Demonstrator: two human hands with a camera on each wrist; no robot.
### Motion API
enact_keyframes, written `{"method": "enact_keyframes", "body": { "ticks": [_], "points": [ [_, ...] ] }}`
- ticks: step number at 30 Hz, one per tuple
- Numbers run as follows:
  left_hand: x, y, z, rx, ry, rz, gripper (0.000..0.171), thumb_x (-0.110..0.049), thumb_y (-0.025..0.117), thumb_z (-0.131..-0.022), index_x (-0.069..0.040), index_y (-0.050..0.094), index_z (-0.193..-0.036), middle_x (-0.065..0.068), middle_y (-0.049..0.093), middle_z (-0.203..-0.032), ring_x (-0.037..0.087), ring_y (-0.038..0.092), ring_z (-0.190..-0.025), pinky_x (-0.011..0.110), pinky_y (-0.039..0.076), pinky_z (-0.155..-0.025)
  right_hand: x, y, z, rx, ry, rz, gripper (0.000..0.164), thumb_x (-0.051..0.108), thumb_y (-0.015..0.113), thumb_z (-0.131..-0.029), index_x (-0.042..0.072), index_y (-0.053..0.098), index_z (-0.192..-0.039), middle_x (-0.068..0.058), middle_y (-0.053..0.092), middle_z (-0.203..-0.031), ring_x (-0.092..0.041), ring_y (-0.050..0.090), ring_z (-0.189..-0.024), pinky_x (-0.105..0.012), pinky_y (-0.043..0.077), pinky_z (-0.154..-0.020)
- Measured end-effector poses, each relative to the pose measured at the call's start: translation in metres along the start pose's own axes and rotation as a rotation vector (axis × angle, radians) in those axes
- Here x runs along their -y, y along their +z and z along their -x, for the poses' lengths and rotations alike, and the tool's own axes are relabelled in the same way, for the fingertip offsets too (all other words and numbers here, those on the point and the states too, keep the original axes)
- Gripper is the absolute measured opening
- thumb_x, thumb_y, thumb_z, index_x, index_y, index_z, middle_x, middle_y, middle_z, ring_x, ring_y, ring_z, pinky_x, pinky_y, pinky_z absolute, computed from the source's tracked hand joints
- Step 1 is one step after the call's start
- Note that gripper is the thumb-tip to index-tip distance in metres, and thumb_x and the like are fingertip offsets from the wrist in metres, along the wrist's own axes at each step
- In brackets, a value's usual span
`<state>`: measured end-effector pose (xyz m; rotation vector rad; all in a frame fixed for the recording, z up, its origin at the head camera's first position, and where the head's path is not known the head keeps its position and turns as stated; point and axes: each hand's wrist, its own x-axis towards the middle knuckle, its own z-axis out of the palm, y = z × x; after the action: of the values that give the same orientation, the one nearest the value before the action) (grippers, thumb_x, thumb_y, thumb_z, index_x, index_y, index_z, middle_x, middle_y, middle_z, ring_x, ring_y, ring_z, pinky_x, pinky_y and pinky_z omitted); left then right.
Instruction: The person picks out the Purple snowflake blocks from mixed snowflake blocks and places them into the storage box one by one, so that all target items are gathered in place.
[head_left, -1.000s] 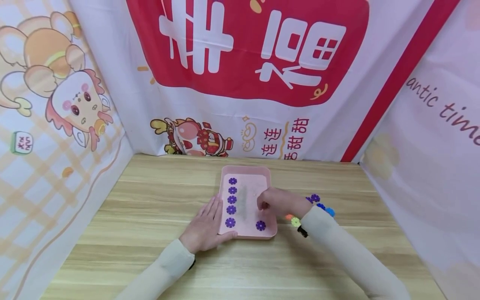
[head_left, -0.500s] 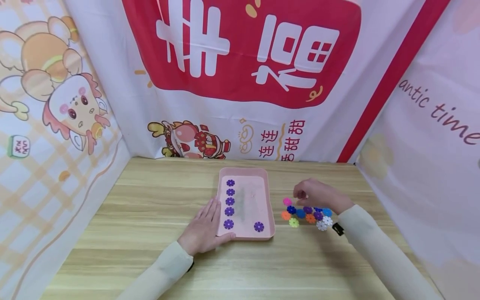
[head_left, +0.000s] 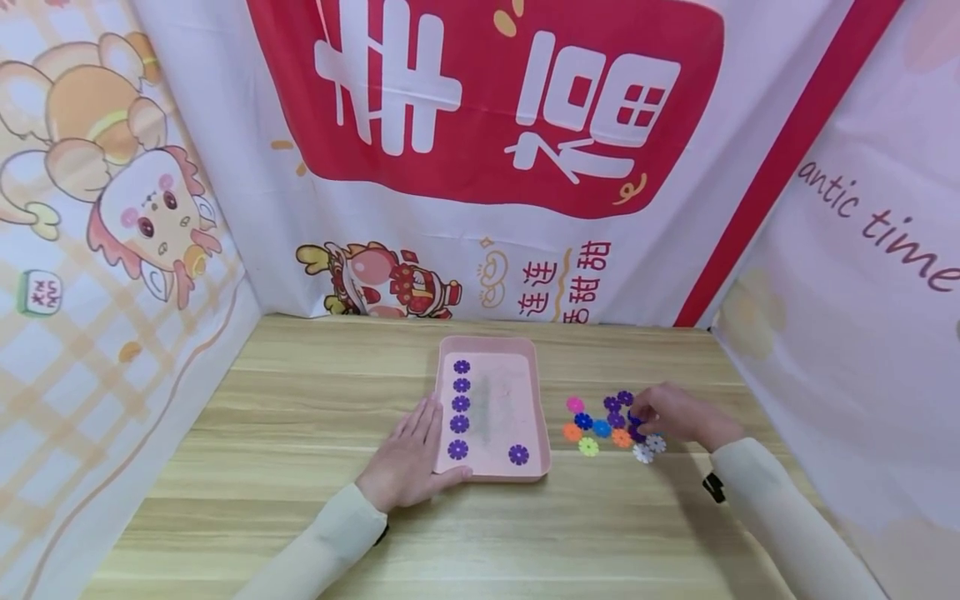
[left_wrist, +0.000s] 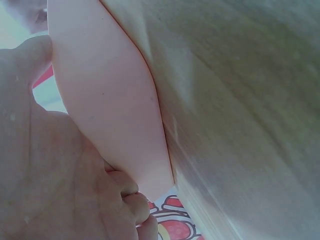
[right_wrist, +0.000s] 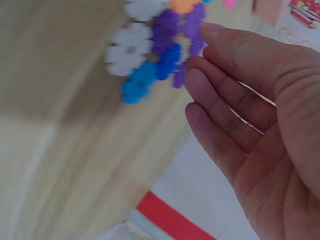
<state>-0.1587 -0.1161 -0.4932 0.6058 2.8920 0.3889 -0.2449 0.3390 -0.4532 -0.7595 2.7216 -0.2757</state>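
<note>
My left hand [head_left: 402, 460] rests against the left side of a pink tray [head_left: 528, 350], fingers straight along its wall and thumb at the near edge. The left wrist view shows the palm beside the tray's outer wall [left_wrist: 112, 90]. Inside the tray, several purple snowflake discs [head_left: 460, 403] form a column at the left, and a single purple disc [head_left: 518, 454] lies near right. My right hand [head_left: 675, 412] is over the right end of a loose group of discs. Its fingers are loosely bent, fingertips right beside purple discs [right_wrist: 194, 30], with a gap between thumb and forefinger.
The scattered discs right of the tray include a pink disc [head_left: 574, 404], a yellow-green disc [head_left: 588, 447], orange, blue and white ones. The wooden table [head_left: 315, 533] ends at printed cloth [head_left: 405, 217] at the back and both sides.
My right hand has moved from over the tray to the loose discs, then further right along them. The left hand stays at the tray, and the discs in it look unchanged.
</note>
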Motion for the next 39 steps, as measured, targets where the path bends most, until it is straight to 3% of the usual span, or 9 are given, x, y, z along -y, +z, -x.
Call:
{"method": "enact_keyframes", "body": {
  "ticks": [7, 12, 21, 39],
  "points": [
    [0.002, 0.001, 0.0, -0.01, -0.013, -0.007, 0.11, -0.074, 0.052, -0.098, 0.005, 0.017, -0.166, 0.024, 0.009, -0.176, 0.04, 0.011, -0.165, 0.055, 0.018, -0.135, -0.013, 0.022, 0.001, -0.031, -0.03, -0.023, 0.012, 0.006, 0.084, -0.088, 0.011, 0.08, -0.098, 0.003, 0.074, -0.089, -0.005, 0.062, -0.077, -0.021, 0.057, -0.068],
    [0.003, 0.003, -0.001, -0.013, -0.011, -0.003, 0.111, -0.075, 0.053, -0.098, 0.006, 0.018, -0.166, 0.024, 0.01, -0.176, 0.04, 0.012, -0.165, 0.055, 0.019, -0.135, -0.016, 0.028, -0.003, -0.052, -0.023, 0.001, 0.011, 0.009, 0.085, -0.088, 0.012, 0.079, -0.096, 0.003, 0.074, -0.088, -0.003, 0.06, -0.076, -0.024, 0.058, -0.068],
    [-0.001, 0.002, -0.001, 0.002, -0.003, -0.009, 0.11, -0.074, 0.052, -0.099, 0.006, 0.018, -0.166, 0.024, 0.011, -0.176, 0.04, 0.013, -0.165, 0.055, 0.019, -0.135, -0.015, 0.026, -0.006, -0.002, 0.085, -0.037, 0.016, 0.011, 0.088, -0.086, 0.012, 0.078, -0.099, 0.002, 0.073, -0.091, -0.009, 0.065, -0.082, -0.032, 0.063, -0.076],
    [-0.001, 0.0, -0.001, -0.018, 0.002, -0.009, 0.11, -0.073, 0.052, -0.099, 0.007, 0.018, -0.166, 0.025, 0.012, -0.176, 0.041, 0.014, -0.165, 0.056, 0.02, -0.135, -0.023, 0.018, -0.015, 0.068, 0.156, -0.122, 0.021, 0.013, 0.089, -0.085, 0.011, 0.075, -0.1, 0.001, 0.071, -0.092, -0.012, 0.064, -0.085, -0.034, 0.061, -0.078]
  ]
}}
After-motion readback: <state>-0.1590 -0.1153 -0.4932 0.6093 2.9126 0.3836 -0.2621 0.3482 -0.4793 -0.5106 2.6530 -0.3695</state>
